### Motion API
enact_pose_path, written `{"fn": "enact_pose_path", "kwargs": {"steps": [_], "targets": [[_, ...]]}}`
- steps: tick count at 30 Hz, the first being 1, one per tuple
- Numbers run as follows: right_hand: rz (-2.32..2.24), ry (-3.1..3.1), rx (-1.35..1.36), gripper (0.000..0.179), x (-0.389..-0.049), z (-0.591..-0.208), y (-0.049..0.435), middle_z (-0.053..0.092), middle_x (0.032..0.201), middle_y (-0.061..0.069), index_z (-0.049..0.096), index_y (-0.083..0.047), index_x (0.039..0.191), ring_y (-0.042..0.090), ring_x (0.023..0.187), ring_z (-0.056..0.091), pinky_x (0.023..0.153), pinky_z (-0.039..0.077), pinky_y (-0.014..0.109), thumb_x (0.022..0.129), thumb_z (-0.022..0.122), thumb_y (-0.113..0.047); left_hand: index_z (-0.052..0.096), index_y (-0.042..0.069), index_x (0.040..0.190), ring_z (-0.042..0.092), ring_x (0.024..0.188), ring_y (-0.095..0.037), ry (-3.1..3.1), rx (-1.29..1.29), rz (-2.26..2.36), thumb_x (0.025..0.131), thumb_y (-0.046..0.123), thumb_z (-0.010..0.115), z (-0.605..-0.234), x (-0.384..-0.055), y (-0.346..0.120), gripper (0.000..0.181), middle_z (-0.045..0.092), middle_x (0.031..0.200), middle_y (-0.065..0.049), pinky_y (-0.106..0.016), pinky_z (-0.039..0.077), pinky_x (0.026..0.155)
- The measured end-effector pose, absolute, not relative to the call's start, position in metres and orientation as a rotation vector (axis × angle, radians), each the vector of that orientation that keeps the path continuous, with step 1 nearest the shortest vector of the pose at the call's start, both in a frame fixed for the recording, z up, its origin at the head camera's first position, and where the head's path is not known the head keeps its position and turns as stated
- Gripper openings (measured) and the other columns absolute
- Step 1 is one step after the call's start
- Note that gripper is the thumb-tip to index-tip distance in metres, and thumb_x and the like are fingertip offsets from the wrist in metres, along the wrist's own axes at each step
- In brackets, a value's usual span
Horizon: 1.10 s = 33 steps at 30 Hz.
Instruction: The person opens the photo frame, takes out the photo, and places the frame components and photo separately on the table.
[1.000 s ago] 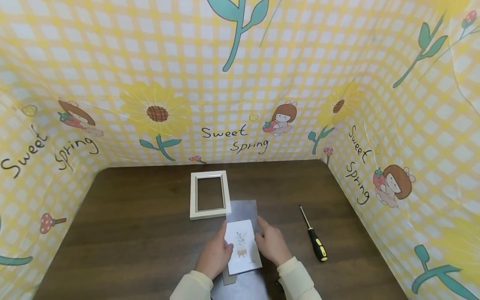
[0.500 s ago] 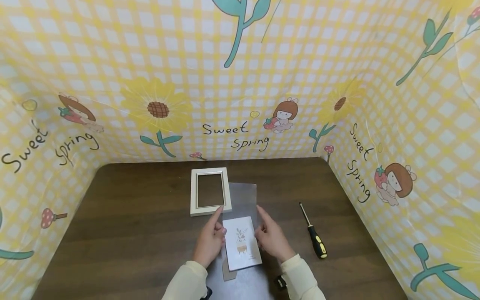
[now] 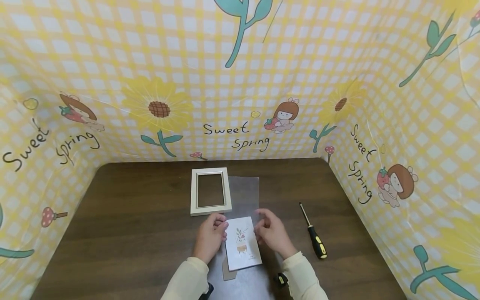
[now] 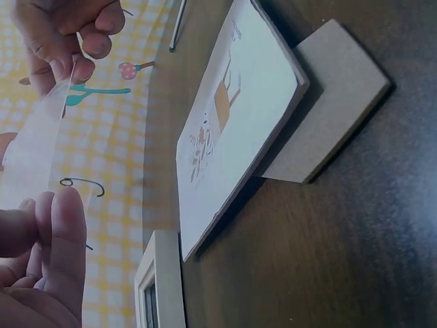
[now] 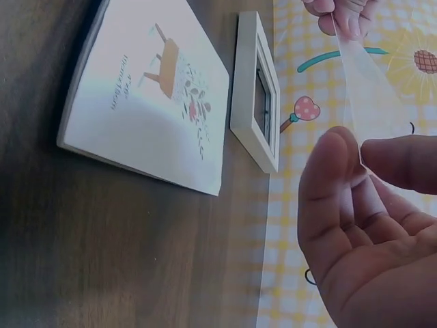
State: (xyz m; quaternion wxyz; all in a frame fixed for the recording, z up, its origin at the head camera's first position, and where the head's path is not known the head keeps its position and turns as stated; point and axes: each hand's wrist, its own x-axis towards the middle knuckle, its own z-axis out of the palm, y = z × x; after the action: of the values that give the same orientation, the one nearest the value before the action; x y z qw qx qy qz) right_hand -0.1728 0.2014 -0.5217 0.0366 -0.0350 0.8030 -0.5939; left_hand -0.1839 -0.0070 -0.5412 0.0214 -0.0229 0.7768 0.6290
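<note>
A clear plastic sheet (image 3: 243, 193) is held up between both hands, above the wooden table. My left hand (image 3: 210, 237) pinches its left edge between thumb and fingers. On the opposite edge, my right hand (image 3: 275, 233) pinches it likewise, as the sheet (image 5: 372, 89) in the right wrist view shows. Below and between the hands lies a white panel (image 3: 243, 250) printed with a potted plant. A brown board flap (image 4: 334, 102) sticks out from beneath the panel, which lies tilted on it. Beyond the left hand, an empty white picture frame (image 3: 194, 191) lies flat.
To the right, a screwdriver (image 3: 318, 243) with a black and yellow handle lies on the dark wooden table (image 3: 131, 225). A yellow checked cloth (image 3: 225, 96) with printed flowers encloses the table's back and sides.
The plastic sheet's far edge has shifted toward the table's back. Both index fingers, earlier extended along its sides, have bent inward. The panel, frame and screwdriver stay put.
</note>
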Motion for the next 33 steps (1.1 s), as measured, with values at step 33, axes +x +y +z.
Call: {"fn": "enact_pose_path", "kwargs": {"steps": [33], "targets": [[-2.063, 2.462, 0.318, 0.01, -0.215, -0.527, 0.237, 0.067, 0.078, 0.016, 0.07, 0.008, 0.103, 0.019, 0.061, 0.062, 0.057, 0.056, 0.031, 0.095, 0.063, 0.006, 0.062, 0.012, 0.082, 0.052, 0.062, -0.015, 2.729, 0.027, 1.568, 0.099, 0.02, 0.065, -0.545, -0.224, 0.04, 0.019, 0.057, 0.069, 0.003, -0.034, 0.043, 0.06]]}}
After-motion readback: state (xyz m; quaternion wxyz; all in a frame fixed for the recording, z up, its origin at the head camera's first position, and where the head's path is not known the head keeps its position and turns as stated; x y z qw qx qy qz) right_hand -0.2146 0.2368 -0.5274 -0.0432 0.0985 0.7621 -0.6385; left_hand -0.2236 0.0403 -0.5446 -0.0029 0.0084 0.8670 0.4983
